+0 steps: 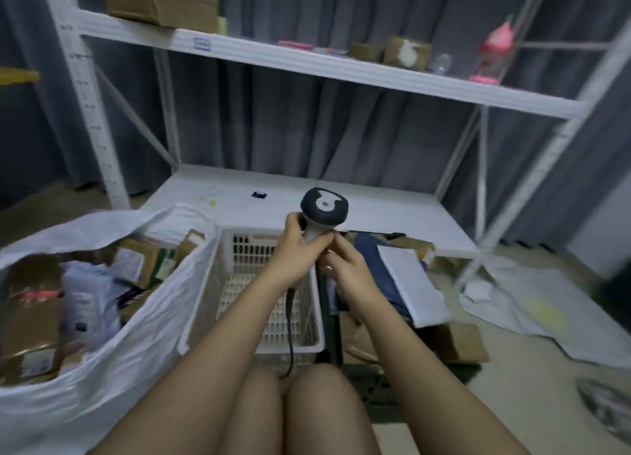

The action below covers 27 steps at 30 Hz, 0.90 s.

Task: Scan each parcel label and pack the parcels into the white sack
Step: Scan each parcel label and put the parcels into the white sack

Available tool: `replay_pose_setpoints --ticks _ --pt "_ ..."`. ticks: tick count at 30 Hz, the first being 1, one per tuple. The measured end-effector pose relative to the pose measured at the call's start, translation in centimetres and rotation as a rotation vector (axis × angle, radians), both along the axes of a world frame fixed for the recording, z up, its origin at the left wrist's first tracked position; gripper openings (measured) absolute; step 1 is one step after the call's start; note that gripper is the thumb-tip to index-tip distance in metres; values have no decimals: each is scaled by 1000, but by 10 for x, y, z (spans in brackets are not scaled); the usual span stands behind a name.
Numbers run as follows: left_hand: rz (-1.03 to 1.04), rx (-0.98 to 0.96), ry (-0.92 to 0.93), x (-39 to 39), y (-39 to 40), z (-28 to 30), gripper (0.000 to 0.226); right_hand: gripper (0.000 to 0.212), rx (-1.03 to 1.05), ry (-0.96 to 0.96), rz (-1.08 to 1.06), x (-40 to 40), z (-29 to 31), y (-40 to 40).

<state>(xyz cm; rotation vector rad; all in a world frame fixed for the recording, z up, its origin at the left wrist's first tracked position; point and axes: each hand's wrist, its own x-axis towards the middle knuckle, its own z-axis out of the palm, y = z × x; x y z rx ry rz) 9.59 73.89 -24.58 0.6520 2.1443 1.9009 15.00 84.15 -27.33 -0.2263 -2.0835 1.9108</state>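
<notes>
Here both hands on the scanner (323,212): left hand (296,246) wrapped round its handle, right hand (345,266) pinching the handle base. No parcel in hand, so this looks like the gap between scans. White sack (146,335) at left gapes open, already holding parcels; white basket (309,347) sits between. Next likely a pick from the parcel pile (409,277) at right, beside the low shelf edge (409,241)

Both forearms are bare, no sleeves showing; the left hand (296,246) and right hand (345,266) are ungloved; knees bare too.
</notes>
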Motion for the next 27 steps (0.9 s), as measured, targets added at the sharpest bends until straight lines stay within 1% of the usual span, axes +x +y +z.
replay_pose_setpoints --ticks 4,6,8,9,10,11,13,15,17,18,20,23,25,26,27 --pt "-250 -36 -121 29 64 -5 37 38 -151 -43 -135 39 -6 53" --pt "-349 -31 -179 46 91 -9 34 29 -240 -58 -222 56 -13 77" --pt "-461 -75 -214 60 113 -10 29 18 -301 -40 -371 73 -22 100" --pt "-511 -120 -205 63 124 -14 28 24 -342 -20 -439 80 -27 110" --pt "-536 -175 -168 64 133 -20 29 34 -388 -5 -497 87 -33 119" --pt "-529 -238 -99 62 142 -27 34 40 -414 -3 -547 94 -38 128" --pt "-451 -393 83 54 160 -48 39 31 -381 -31 -652 106 -50 143" --pt "-367 -497 217 49 176 -67 30 24 -321 -55 -747 117 -62 159" --pt "-366 -611 390 46 193 -84 25 23 -290 -83 -810 126 -76 175" --pt "-397 -696 490 46 202 -90 30 22 -283 -98 -825 130 -82 182" --pt "-477 -896 679 45 220 -103 51 21 -280 -133 -839 136 -92 194" --pt "-569 -1151 868 43 244 -123 81 19 -261 -151 -836 137 -100 209" --pt "-585 -1234 942 40 256 -137 88 20 -268 -158 -835 136 -105 217" --pt "-590 -1271 977 39 261 -142 86 20 -274 -158 -837 135 -107 221" --pt "-587 -1302 1019 37 266 -145 79 20 -278 -157 -838 133 -108 223"
